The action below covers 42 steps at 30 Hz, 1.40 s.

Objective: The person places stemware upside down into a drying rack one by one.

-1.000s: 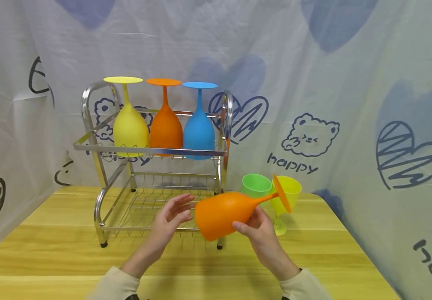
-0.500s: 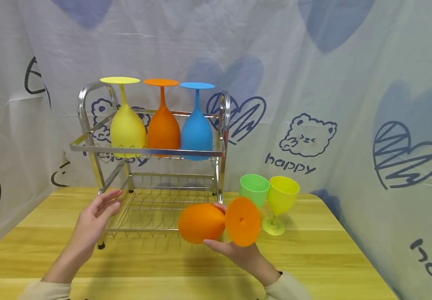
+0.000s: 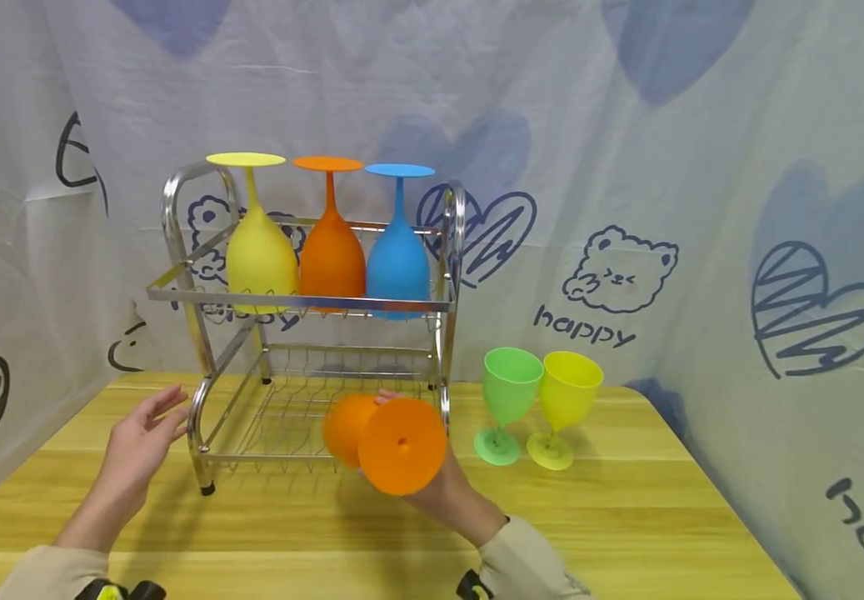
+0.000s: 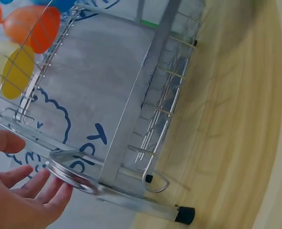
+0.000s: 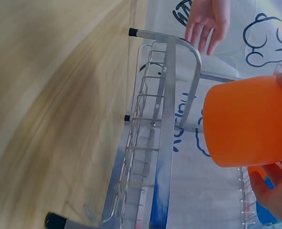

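An orange goblet [image 3: 402, 450] is gripped by my right hand [image 3: 442, 492] in front of the rack's lower tier. It lies tipped, its round base facing the head camera and its bowl pointing toward the rack. In the right wrist view, the goblet's bowl [image 5: 245, 124] hangs before the metal rack [image 5: 168, 119], with fingers curled round it. My left hand [image 3: 135, 450] holds nothing, its fingers loosely extended beside the rack's left front leg. The left wrist view puts those fingertips [image 4: 59, 198] right at the bent tube; contact is hard to tell.
On the upper tier of the two-tier rack [image 3: 297, 300] stand yellow [image 3: 259, 258], orange [image 3: 332, 258] and blue [image 3: 397, 267] goblets, upside down. A green goblet [image 3: 510, 387] and a yellow goblet [image 3: 568, 392] stand upright on the wooden table [image 3: 626, 517], right of the rack.
My right hand has carried the orange goblet left, turning its base toward the head camera. My left hand has moved away from the goblet to the rack's left side.
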Available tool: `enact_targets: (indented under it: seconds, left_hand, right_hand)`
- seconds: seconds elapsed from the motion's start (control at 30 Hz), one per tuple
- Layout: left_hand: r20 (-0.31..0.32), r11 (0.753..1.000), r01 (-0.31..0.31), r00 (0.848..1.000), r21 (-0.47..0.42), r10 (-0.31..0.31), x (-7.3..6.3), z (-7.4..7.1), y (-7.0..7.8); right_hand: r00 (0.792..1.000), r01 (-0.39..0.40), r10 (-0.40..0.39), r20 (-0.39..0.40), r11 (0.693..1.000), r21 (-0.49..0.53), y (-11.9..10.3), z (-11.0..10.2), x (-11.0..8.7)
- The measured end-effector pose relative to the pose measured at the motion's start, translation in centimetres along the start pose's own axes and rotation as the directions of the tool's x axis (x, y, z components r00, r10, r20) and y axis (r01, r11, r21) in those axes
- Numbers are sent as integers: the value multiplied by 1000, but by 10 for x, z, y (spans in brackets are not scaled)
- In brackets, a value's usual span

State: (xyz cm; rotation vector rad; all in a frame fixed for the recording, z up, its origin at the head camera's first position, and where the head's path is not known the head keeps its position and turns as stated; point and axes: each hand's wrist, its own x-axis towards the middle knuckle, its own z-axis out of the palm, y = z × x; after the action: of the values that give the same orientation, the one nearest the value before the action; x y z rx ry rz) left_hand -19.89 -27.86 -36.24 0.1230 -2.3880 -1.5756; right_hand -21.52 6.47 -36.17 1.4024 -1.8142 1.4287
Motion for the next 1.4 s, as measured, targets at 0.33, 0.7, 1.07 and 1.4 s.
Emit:
enact_targets:
  seconds: [0.33, 0.7, 1.07, 1.4]
  left_hand:
    - [138, 929, 118, 988, -351, -73, 21, -8, -18]
    - [275, 775, 170, 961, -609, 6, 28, -17, -36]
    - [251, 691, 150, 967, -707, 47, 24, -11, -45]
    - [216, 603, 142, 975, -785, 52, 23, -5, -45]
  right_hand:
    - [964, -262, 266, 26, 959, -107, 11, 20, 21]
    - [898, -405, 432, 89, 887, -221, 29, 53, 59]
    - [795, -578, 604, 65, 785, -225, 47, 99, 73]
    - [728, -670, 684, 32, 721, -175, 54, 124, 81]
